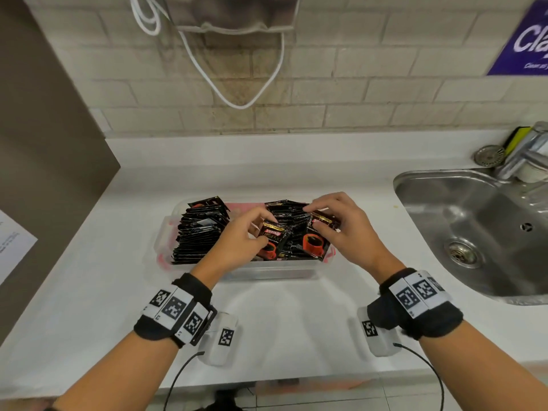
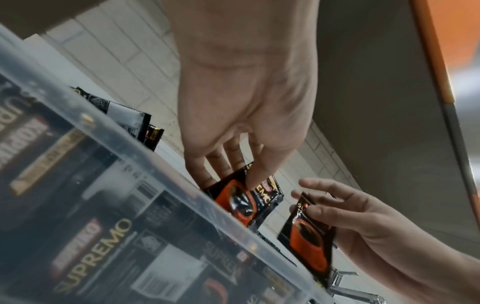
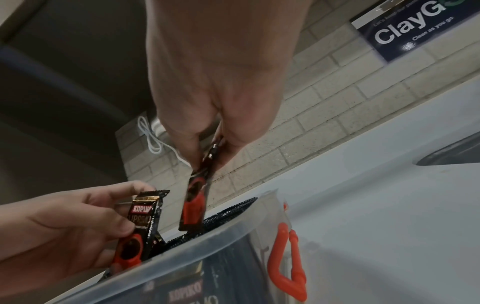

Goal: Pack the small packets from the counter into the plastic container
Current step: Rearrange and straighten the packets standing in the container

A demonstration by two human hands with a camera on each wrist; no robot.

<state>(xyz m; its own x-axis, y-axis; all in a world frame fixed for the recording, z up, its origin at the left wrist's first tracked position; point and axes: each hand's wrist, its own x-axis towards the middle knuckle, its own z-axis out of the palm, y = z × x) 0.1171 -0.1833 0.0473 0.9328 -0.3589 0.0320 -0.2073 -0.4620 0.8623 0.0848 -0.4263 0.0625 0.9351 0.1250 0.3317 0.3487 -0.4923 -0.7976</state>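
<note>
Head view shows our left hand [image 1: 247, 237] and right hand [image 1: 341, 223] each pinching a small black foil coffee packet [image 1: 271, 243] above the nearly full clear plastic container [image 1: 267, 272] on the white surface [image 1: 281, 321]; next we judge both need slotting upright into the right-hand row.

A white bench [image 1: 267, 167] meets a beige brick-tiled wall [image 1: 355, 93]. A steel sink [image 1: 474, 221] sits right; a brown panel [image 1: 44, 129] stands left.

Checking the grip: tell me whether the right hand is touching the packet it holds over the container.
Touching. The right wrist view shows the right hand pinching the packet's top edge.
</note>
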